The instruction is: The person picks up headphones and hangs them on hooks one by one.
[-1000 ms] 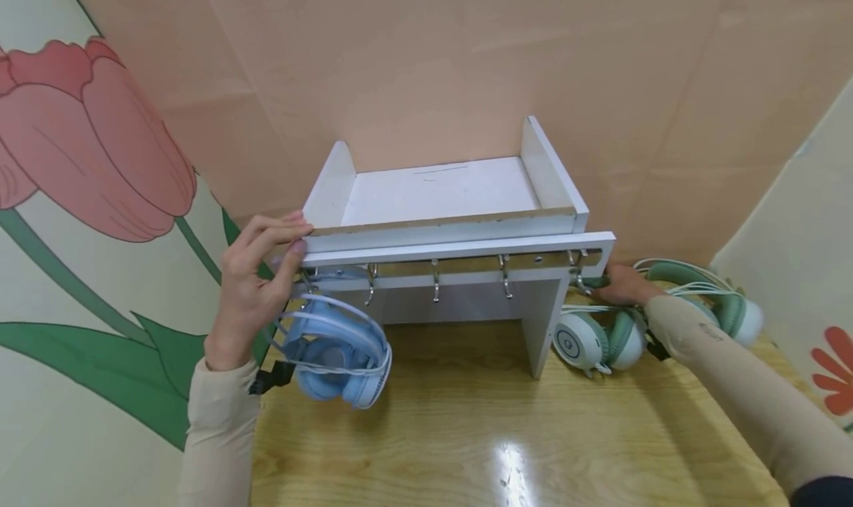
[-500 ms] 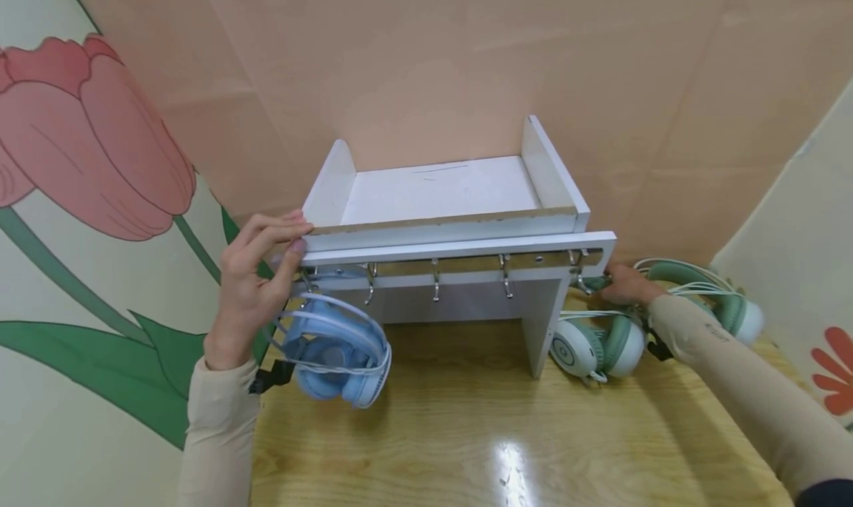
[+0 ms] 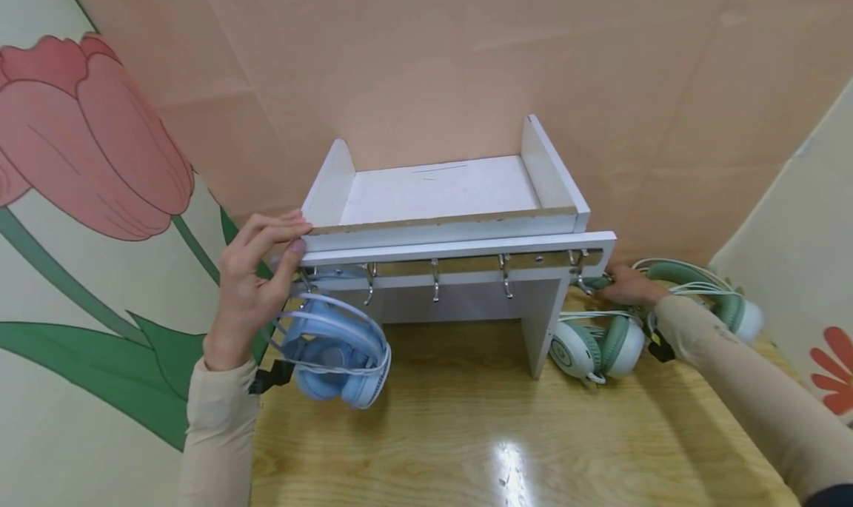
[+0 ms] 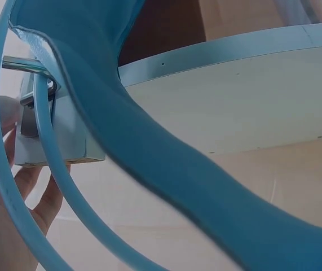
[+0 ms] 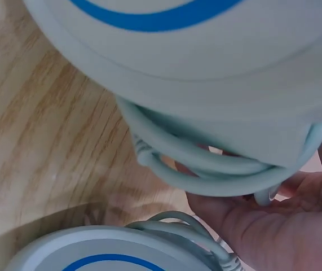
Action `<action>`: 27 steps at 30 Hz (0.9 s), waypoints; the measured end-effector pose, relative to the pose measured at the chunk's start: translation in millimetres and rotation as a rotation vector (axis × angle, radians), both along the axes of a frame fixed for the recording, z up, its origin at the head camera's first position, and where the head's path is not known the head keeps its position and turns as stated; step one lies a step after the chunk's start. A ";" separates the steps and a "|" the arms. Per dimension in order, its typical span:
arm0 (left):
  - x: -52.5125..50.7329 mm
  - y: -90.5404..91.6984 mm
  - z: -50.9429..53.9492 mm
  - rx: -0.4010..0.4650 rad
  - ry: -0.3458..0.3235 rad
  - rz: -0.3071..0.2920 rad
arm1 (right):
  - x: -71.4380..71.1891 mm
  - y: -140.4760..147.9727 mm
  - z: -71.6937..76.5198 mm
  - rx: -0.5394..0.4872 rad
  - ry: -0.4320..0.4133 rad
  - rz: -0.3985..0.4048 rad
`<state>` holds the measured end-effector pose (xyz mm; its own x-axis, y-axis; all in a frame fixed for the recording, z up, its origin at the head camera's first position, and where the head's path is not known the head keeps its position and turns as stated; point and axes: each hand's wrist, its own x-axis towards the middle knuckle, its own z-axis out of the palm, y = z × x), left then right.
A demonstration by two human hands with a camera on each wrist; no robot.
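Note:
At the left end of the white rack (image 3: 460, 233), my left hand (image 3: 243, 292) grips the corner, fingers on top and thumb at the front. Blue headphones (image 3: 340, 337) hang below it from the leftmost hook; their band and cable (image 4: 45, 130) cross in front of my left hand (image 4: 8, 226) in the left wrist view. My right hand (image 3: 626, 285) holds the band of white-and-green headphones (image 3: 623, 348) beside the rack's right end, partly hidden by that end. In the right wrist view, my right hand (image 5: 262, 226) is behind the coiled cable (image 5: 206, 175) of these headphones.
A second white-and-green pair (image 3: 746, 318) lies to the right, behind my right forearm. Several metal hooks (image 3: 436, 281) along the rack's front bear nothing. The wooden table (image 3: 413, 448) extends in front, with walls behind and at both sides.
The headphones at my right hand have shifted slightly left, with their earcups turned a little. My left hand, the rack and the blue headphones look unmoved.

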<state>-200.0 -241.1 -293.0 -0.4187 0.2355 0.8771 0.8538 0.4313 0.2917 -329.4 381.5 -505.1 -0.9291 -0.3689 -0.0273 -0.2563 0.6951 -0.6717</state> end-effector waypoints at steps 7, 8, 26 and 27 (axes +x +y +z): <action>0.7 -1.0 0.2 -0.003 -0.004 0.011 | -2.0 -1.5 -5.5 -0.060 -0.133 -0.053; 0.7 -1.0 0.2 -0.002 -0.003 0.011 | -1.1 -0.9 -6.0 -0.074 -0.138 -0.053; -0.9 -0.1 -0.3 -0.001 -0.007 0.003 | 4.3 2.8 1.2 -0.201 -0.276 -0.116; -1.2 -0.1 -0.4 -0.003 -0.006 0.002 | 5.8 2.3 2.6 -0.219 -0.285 -0.118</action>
